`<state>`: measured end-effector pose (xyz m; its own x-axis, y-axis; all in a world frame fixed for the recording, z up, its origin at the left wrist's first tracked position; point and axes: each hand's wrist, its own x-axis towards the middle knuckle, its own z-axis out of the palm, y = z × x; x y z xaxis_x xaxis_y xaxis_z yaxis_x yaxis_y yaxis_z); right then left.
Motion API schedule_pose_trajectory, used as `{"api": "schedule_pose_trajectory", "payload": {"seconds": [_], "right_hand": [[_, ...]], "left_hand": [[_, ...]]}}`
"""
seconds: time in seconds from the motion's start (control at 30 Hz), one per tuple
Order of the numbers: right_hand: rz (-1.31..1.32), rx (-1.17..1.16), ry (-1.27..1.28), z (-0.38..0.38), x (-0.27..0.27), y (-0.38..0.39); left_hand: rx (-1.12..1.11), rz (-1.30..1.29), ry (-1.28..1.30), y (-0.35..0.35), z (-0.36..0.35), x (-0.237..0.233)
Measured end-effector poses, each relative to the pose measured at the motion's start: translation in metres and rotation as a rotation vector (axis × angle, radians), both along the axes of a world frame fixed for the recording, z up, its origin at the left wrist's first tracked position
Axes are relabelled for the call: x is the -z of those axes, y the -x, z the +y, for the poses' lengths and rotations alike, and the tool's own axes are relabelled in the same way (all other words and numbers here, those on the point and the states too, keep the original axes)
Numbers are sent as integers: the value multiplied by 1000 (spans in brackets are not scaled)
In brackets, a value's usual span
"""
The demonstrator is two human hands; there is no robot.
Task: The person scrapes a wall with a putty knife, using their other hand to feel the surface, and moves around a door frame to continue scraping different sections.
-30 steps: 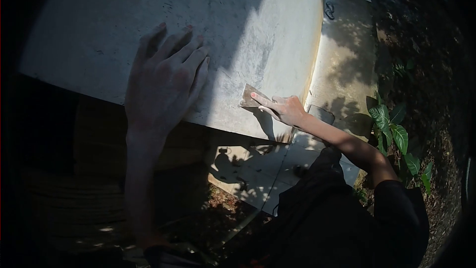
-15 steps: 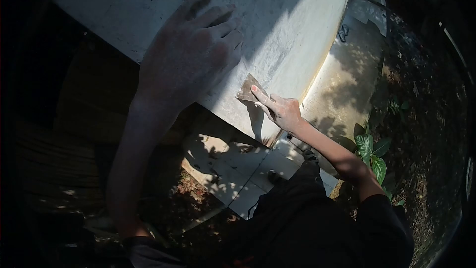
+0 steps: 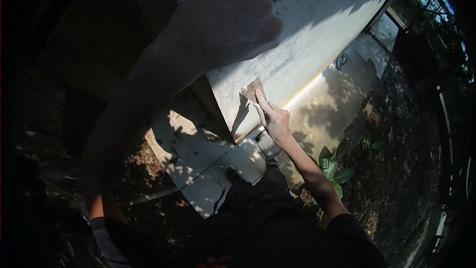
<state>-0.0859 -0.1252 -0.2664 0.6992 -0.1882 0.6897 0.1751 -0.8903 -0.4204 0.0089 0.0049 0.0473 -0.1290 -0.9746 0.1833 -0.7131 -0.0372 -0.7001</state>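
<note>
My right hand (image 3: 276, 121) is closed around a putty knife (image 3: 254, 88), with one finger stretched along its flat metal blade. The blade rests against the lower part of a white wall (image 3: 317, 34), near its corner, and throws a dark shadow on it. Higher up and to the left, my left hand (image 3: 228, 25) is in front of the same wall, dusted with pale powder. Its fingers are curled, and whatever they hold, if anything, is hidden behind the hand.
Pale floor tiles (image 3: 203, 193) lie around my feet below the wall's corner. A concrete strip (image 3: 317, 104) runs along the wall, with a pair of sandals (image 3: 342, 61) on it. A leafy plant (image 3: 337, 173) grows at the right beside dark ground.
The view has turned, so the wall appears farther right. My left hand has moved up in the picture, its fingers now more curled. The putty knife remains against the wall in my right hand.
</note>
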Motion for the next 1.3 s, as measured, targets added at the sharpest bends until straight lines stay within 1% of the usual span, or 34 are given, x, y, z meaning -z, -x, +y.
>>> {"api": "schedule_pose_trajectory", "payload": {"seconds": [0.07,0.1,0.13,0.17,0.2,0.23,0.27,0.3,0.33,0.37,0.4,0.47,0.5,0.57,0.63,0.7,0.73,0.77,0.8,0.83,0.87,0.9,0.97,1.03,1.1,1.2,1.23,1.27,1.3], "right_hand": [[37,59,49,-7,24,2],[-28,29,6,-3,13,-4],[-16,12,11,2,-6,-11],[-82,10,-29,7,-28,-19],[-150,12,-76,11,-38,-21],[-160,13,-44,7,-31,-22],[-167,1,-44,-1,-14,-17],[-48,34,16,-8,8,-5],[73,61,82,-10,12,1],[56,70,83,-12,18,3],[68,54,89,-9,12,1],[-96,9,-58,2,-13,-9],[-27,-24,-65,6,-35,-6],[-1,-11,-39,0,-18,-1],[3,-20,-4,0,-14,-6],[26,-8,-16,1,-19,-6],[53,7,-26,3,-23,0],[-12,-54,-92,2,-28,-8],[-90,-87,-127,6,-50,-14],[-65,-86,-114,5,-50,-10],[-56,-87,-100,3,-52,-12],[-73,-97,-104,-1,-42,-8],[160,17,38,-11,-4,8],[122,-2,51,-14,-1,3],[66,-6,49,-14,1,5],[92,-10,11,-13,3,6],[77,-35,-21,-13,2,5],[72,-43,-19,-11,2,3],[54,-66,-106,-8,3,1]], "left_hand": [[-8,16,34,-5,1,2],[5,37,47,-5,1,5],[-13,49,52,-3,1,4],[-50,57,0,0,1,-3],[-83,63,-57,2,1,-6],[-90,61,-61,0,0,-2],[-29,26,13,-5,-1,5],[25,-7,90,-7,0,8],[1,-10,99,-6,1,5],[-56,-18,52,-5,0,4],[-105,-14,-1,-3,-2,5],[-85,-8,25,-8,-3,8],[-54,-12,49,-9,-4,10],[-22,1,66,-8,-4,12],[-10,-10,92,-10,-4,10],[-13,96,56,-11,-5,12],[-23,108,53,-10,-6,13],[-50,160,66,-10,-7,14],[-77,206,77,-8,-9,13],[-80,208,68,-7,-9,15],[-29,223,129,-8,-9,15],[18,234,195,-9,-8,15],[23,222,221,-12,-7,19],[26,221,257,-6,-7,17],[-69,429,196,-2,-8,14],[-148,368,149,-4,-9,19],[-154,368,153,-3,-8,31],[-126,239,317,-5,-6,50],[-95,105,476,-8,-5,69]]}}
